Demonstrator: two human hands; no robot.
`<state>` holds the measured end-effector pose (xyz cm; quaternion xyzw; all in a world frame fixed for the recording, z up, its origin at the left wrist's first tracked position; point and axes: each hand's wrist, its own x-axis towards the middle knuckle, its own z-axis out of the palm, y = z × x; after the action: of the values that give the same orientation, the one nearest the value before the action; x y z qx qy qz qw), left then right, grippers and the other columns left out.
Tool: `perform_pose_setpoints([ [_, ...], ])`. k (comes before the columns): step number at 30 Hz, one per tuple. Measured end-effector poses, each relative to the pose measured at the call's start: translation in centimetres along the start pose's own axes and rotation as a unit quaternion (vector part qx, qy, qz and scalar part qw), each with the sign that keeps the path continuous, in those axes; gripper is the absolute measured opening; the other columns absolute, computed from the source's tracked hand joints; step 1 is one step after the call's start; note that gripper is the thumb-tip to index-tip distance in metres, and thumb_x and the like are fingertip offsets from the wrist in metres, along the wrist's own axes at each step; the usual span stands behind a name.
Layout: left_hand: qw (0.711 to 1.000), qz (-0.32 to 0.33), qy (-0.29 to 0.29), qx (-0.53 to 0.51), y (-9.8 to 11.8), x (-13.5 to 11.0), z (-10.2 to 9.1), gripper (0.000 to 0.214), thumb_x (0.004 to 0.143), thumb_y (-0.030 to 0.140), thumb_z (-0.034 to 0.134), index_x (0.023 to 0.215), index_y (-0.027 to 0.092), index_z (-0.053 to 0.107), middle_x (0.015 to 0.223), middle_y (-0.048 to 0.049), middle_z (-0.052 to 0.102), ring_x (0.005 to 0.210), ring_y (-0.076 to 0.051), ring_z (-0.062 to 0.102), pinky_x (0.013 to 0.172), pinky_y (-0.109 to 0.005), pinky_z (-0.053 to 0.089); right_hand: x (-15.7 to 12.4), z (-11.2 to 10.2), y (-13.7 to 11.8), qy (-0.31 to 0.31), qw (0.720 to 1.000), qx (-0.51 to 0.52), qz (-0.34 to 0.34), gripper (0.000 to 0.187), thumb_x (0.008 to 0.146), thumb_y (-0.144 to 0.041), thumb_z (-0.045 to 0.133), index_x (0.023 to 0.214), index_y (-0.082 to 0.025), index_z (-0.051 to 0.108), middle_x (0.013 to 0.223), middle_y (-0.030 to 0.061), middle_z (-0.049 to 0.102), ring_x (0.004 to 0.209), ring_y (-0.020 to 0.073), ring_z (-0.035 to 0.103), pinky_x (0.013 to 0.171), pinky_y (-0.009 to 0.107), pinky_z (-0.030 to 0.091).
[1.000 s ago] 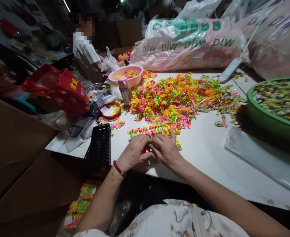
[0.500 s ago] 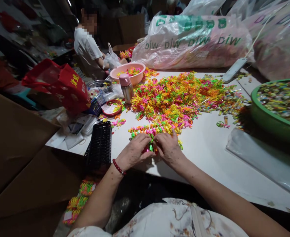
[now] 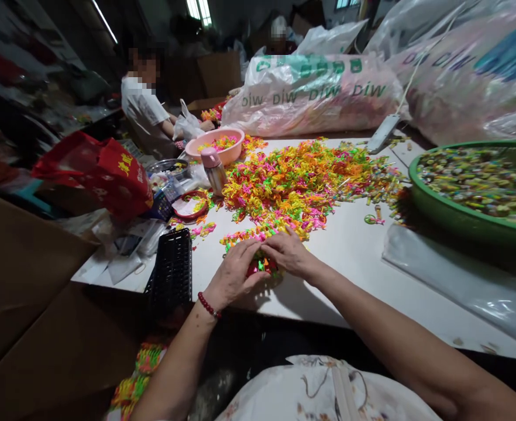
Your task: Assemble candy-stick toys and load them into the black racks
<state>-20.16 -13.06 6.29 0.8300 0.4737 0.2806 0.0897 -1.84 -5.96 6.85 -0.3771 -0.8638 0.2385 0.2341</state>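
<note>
My left hand (image 3: 235, 270), with a red bead bracelet (image 3: 208, 305) at its wrist, curls around a small cluster of bright plastic pieces (image 3: 264, 266) at the table's near edge. Green, red and orange show in the cluster; its exact kind is too small to make out. From the other side my right hand (image 3: 289, 252) bends over the same pieces, its fingertips meeting those of the left. Just beyond the hands spreads a big heap of small coloured plastic pieces (image 3: 279, 181) in yellow, pink, orange and green.
On the right stand a green basket (image 3: 473, 219) of small items and a clear plastic bag (image 3: 451, 280). A black plastic basket (image 3: 172, 263), a pink-lidded flask (image 3: 214, 175), a pink basin (image 3: 236, 153) and a red bag (image 3: 109, 175) stand left. Another person (image 3: 141, 108) sits beyond.
The view has tilted up, and the table's things appear shifted left. My right hand has lifted slightly and its fingers have come closer over the left hand's fingertips.
</note>
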Motion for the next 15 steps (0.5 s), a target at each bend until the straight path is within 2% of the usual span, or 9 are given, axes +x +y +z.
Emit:
perform_pose_setpoints([
  [3,0.999,0.004,0.016,0.043,0.6,0.0,-0.5,0.063,0.088,0.041,0.058,0.143,0.021,0.034,0.143,-0.014,0.045,0.135,-0.026,0.04,0.11,-0.047,0.036,-0.3,-1.8,0.7,0.081,0.99,0.114,0.018,0.031,0.098,-0.033,0.04,0.11,-0.025,0.068,0.11,0.0038,0.071,0.103,0.0186,0.064,0.099,0.041,0.045],
  [5,0.997,0.022,0.008,0.076,1.0,0.1,-0.7,0.065,0.091,0.04,0.054,0.147,0.021,0.028,0.148,-0.014,0.041,0.14,-0.026,0.033,0.112,-0.048,0.032,-1.2,-2.8,1.3,0.152,0.981,0.116,0.032,0.035,0.098,-0.034,0.039,0.121,-0.024,0.064,0.119,0.0058,0.068,0.111,0.0202,0.062,0.096,0.038,0.048],
  [7,0.993,0.05,-0.024,0.106,1.4,0.3,-0.6,0.066,0.093,0.039,0.049,0.15,0.02,0.022,0.152,-0.0137,0.036,0.144,-0.026,0.027,0.114,-0.048,0.027,-2.4,-3.1,1.9,0.189,0.979,0.069,0.037,0.038,0.098,-0.035,0.038,0.127,-0.024,0.06,0.124,0.0072,0.065,0.117,0.0223,0.058,0.1,0.042,0.046],
  [11,0.981,0.068,-0.088,0.161,2.0,0.8,0.6,0.068,0.094,0.048,0.044,0.151,0.018,0.021,0.155,-0.0119,0.031,0.145,-0.025,0.025,0.115,-0.047,0.024,-4.8,-1.1,3.4,0.187,0.981,-0.041,0.022,0.045,0.099,-0.034,0.035,0.141,-0.019,0.047,0.14,0.0116,0.053,0.135,0.0257,0.042,0.112,0.051,0.033],
  [15,0.973,0.042,-0.098,0.203,2.4,1.0,2.0,0.067,0.093,0.05,0.042,0.15,0.019,0.024,0.155,-0.01,0.03,0.144,-0.025,0.026,0.114,-0.047,0.025,-5.3,1.7,4.4,0.153,0.982,-0.104,-0.028,0.049,0.099,-0.028,0.035,0.142,-0.007,0.043,0.148,0.0186,0.042,0.144,0.027,0.025,0.114,0.052,0.031],
])
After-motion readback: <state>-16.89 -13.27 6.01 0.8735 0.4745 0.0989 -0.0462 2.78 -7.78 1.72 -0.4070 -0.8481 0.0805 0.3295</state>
